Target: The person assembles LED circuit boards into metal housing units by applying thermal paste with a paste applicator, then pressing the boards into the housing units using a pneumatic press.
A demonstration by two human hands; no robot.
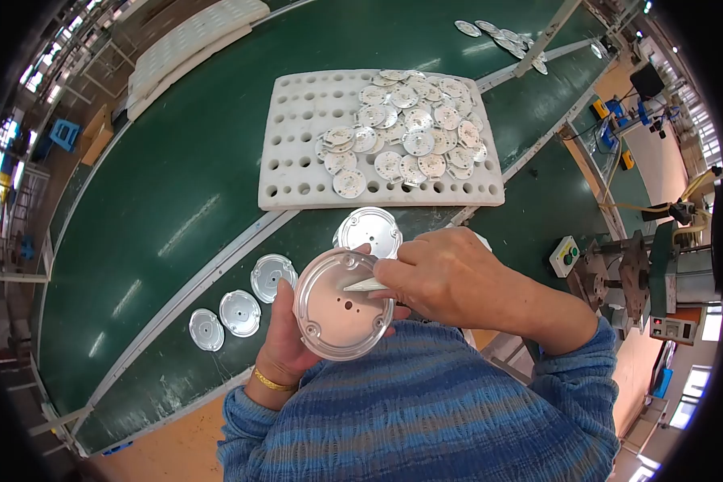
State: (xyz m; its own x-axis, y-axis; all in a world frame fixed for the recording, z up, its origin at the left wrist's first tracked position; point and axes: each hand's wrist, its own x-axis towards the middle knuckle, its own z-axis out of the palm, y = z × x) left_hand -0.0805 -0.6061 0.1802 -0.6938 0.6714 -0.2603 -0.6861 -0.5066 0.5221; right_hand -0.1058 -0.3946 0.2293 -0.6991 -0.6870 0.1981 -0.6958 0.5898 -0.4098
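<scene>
The disc (329,341) is held in front of the person's striped sweater (426,394), just over the near edge of the counter (153,185). The left hand (283,333) clasps it from below, thumb at the nine o'clock rim and other fingers around behind, a grip that seems chosen to leave the face free and turned toward the person's eyes. The right hand (450,269) comes in from three o'clock, thumb and forefinger pinched on a pale piece (365,285) whose tip points at the middle of that face; I can't tell if it's a tool or folded cloth, nor whether it touches. Around nine o'clock from the disc, three spares (239,313) lie in a slanting row, apart from the hands, probably spaced for easy picking up; another plate (373,226) lies just past twelve. Beyond, at twelve, a holed white block (297,120) bears a loose heap (418,120) of metal pieces, perhaps to spare them scratches. The counter is glossy green, scuffed and dusty near the person, crossed by metal strips. More discs lie far off toward one o'clock, a machine (636,277) stands at three, white slabs (193,48) lie at eleven, and a blue stool (64,134) stands on the floor at ten.
</scene>
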